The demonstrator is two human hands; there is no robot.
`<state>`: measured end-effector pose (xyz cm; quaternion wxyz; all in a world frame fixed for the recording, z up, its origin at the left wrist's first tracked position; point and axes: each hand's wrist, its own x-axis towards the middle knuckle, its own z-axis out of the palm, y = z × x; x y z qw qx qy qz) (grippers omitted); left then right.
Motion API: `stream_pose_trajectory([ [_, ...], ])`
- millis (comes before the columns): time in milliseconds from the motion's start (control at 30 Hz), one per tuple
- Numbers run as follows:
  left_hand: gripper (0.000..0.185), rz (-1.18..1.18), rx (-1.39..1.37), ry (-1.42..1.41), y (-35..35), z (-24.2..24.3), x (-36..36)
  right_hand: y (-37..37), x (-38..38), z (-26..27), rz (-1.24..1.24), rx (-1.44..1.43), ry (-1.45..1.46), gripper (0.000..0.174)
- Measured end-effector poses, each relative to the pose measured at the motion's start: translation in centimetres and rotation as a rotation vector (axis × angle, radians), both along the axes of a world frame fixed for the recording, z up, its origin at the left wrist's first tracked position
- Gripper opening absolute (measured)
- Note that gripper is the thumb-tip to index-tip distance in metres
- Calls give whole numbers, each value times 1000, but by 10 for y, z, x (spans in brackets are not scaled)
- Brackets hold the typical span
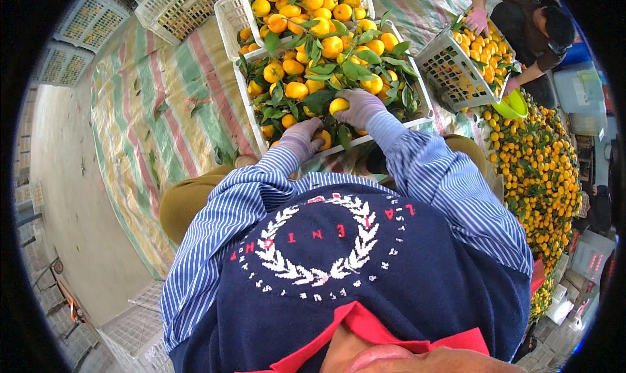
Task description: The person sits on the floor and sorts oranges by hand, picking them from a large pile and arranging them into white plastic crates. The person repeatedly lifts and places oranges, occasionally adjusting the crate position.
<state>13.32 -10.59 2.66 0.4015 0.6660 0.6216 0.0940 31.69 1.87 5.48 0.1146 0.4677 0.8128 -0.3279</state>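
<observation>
A white plastic crate [424, 85] full of orange citrus fruit with green leaves stands before me. My right hand [361, 108], in a pale purple glove, holds a yellow-orange citrus fruit [338, 106] over the crate's near part. My left hand [302, 137], gloved alike, is at the near edge of the crate, its fingers at another citrus fruit [323, 140]; whether it grips that fruit I cannot tell. Leafy sprigs [356, 70] lie on top of the fruit beyond my hands. Behind this crate is a second white crate [370, 0] of citrus fruit.
At the right a co-worker [525, 30] in pink gloves handles a tilted grey crate [447, 65] of fruit above a lime-green bowl [511, 105]. A large fruit heap [535, 177] lies nearer. Striped sheeting [161, 109] covers the floor at left; stacked crates [90, 18] stand beyond it.
</observation>
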Motion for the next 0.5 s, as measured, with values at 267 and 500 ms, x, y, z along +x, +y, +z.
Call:
stream_pose_trajectory([
  [267,48,-40,55,85,-3,-19,0,-32,38,-27,16,-190,286,52],
  [500,46,-96,181,202,-8,-25,4,-40,32,-12,21,-67,17,50],
])
